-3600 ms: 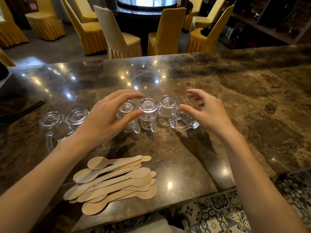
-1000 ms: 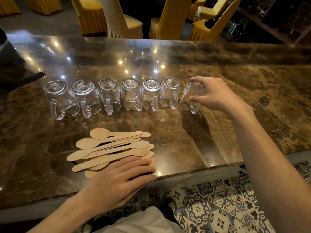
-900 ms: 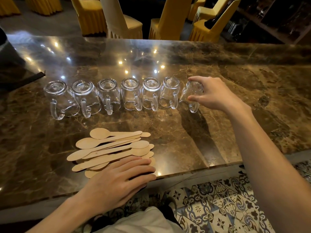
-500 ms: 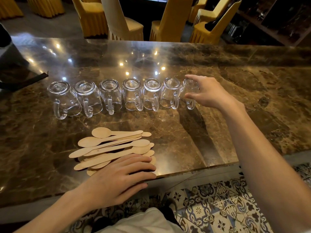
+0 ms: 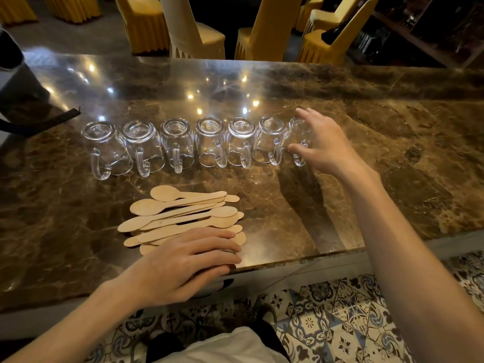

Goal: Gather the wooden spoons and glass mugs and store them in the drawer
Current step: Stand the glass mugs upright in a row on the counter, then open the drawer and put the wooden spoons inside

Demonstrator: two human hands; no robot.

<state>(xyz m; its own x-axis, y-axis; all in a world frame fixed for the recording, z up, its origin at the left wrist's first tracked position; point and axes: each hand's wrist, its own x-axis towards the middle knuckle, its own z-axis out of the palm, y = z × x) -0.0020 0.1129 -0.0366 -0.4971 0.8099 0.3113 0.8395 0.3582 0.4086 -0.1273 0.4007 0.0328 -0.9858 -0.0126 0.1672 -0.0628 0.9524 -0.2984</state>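
Several clear glass mugs (image 5: 178,148) stand upside down in one row across the brown marble counter (image 5: 408,184), handles toward me. My right hand (image 5: 328,146) is at the rightmost mug (image 5: 297,134), which stands on the counter. Its fingers are spread, the thumb is by the mug's handle, and the hand is slightly blurred. A pile of flat wooden spoons (image 5: 183,213) lies nearer me, close to the counter's front edge. My left hand (image 5: 183,260) rests flat, palm down, on the near side of that pile, covering some spoons. No drawer is in view.
A dark object with a strap (image 5: 23,100) sits on the counter's far left. Yellow-covered chairs (image 5: 195,32) stand beyond the counter. Patterned floor tiles (image 5: 327,323) show below the front edge.
My right hand has set the tilted rightmost mug down into the row and loosened its fingers. The left hand has stayed flat on the spoons since a second ago.
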